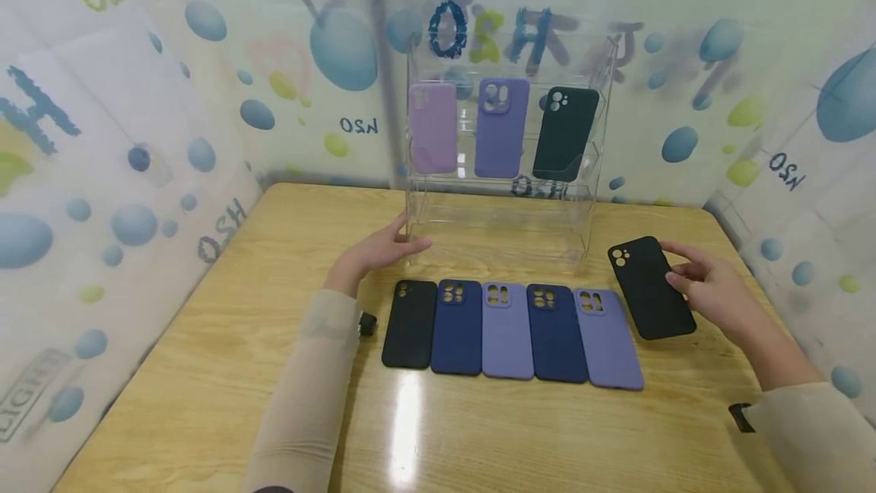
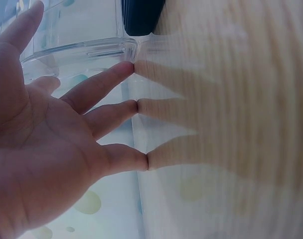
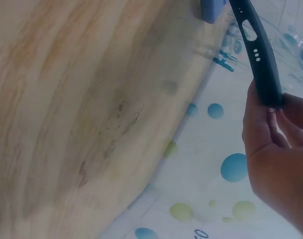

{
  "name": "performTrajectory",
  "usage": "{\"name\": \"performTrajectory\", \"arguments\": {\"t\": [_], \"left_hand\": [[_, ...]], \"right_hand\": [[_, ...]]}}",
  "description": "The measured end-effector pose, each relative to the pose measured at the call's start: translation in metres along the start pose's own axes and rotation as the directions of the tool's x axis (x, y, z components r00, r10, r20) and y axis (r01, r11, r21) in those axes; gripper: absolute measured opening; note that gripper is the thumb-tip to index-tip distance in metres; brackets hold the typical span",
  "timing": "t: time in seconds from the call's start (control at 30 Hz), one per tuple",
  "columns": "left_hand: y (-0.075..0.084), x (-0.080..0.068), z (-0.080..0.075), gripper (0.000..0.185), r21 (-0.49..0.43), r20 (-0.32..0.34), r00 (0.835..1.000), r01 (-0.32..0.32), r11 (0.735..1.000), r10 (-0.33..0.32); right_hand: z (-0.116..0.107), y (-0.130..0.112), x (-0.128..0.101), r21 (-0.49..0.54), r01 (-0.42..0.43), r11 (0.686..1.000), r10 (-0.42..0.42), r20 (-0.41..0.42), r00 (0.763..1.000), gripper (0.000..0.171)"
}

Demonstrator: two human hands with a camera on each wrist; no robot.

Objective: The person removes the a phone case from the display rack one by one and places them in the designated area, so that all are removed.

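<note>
My right hand pinches a black phone case by its right edge, thumb on one side and fingers on the other. In the right wrist view, the held case appears edge-on, with port holes along its bottom end. My left hand is by the lower left side of a clear acrylic display stand. In the left wrist view, its fingers are spread, several tips on the wooden tabletop. A pink case, a purple case and a dark green case lean on the stand's upper part.
In front of the stand lies a row: a black case, a navy case, a purple case, another navy case and another purple case. Patterned walls enclose the wooden table at the back and sides.
</note>
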State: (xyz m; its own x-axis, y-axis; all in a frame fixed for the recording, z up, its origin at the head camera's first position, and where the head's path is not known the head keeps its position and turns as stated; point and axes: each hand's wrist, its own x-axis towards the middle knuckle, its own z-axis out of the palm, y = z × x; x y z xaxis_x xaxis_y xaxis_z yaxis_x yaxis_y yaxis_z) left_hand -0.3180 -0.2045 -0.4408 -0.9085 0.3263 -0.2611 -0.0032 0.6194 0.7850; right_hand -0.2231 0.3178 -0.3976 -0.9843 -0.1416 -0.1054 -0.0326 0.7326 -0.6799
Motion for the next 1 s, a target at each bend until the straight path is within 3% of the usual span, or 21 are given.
{"name": "performTrajectory", "arguments": {"t": [0.17,0.4,0.67,1.0], "left_hand": [[-0.001,-0.001,0.001,0.094,0.002,0.005,1.0,0.016,1.0,-0.016],[0.0,-0.002,0.001,0.091,0.001,-0.001,1.0,0.017,1.0,-0.017],[0.0,-0.002,0.001,0.091,-0.001,-0.004,1.0,-0.009,1.0,0.009],[0.001,-0.003,0.0,0.098,0.012,-0.01,1.0,-0.007,1.0,0.007]], "right_hand": [[0.004,0.009,0.001,0.028,-0.034,0.999,0.034,0.024,0.999,0.059],[0.007,0.016,-0.001,-0.013,-0.049,0.999,0.05,0.051,0.997,0.06],[0.009,0.026,-0.005,0.021,-0.103,0.995,0.1,0.099,0.99,0.058],[0.011,0.03,-0.006,-0.015,-0.114,0.993,0.115,0.133,0.984,0.056]]}}
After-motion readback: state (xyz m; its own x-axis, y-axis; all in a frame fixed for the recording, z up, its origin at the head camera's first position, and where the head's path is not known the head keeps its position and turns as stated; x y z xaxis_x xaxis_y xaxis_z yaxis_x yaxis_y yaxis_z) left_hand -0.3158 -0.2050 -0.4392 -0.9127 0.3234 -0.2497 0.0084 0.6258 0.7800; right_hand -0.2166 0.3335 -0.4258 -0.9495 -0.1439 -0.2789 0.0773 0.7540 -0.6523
